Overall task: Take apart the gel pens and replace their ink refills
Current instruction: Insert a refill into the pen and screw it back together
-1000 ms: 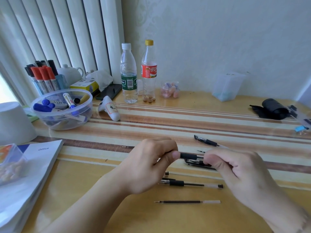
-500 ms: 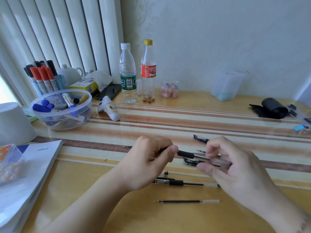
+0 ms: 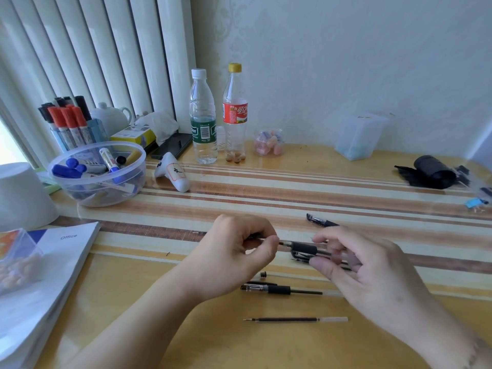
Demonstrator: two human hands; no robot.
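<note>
Head view: left hand [image 3: 234, 251] curls, its grip pinching the refill tip; right hand [image 3: 354, 265], fingers bent, grips the gel pen [image 3: 303, 247] barrel above the worktop [image 3: 266, 347].

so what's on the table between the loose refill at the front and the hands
In the head view, a partly dismantled pen with a black grip lies between the loose refill and the hands, left and right.
</note>
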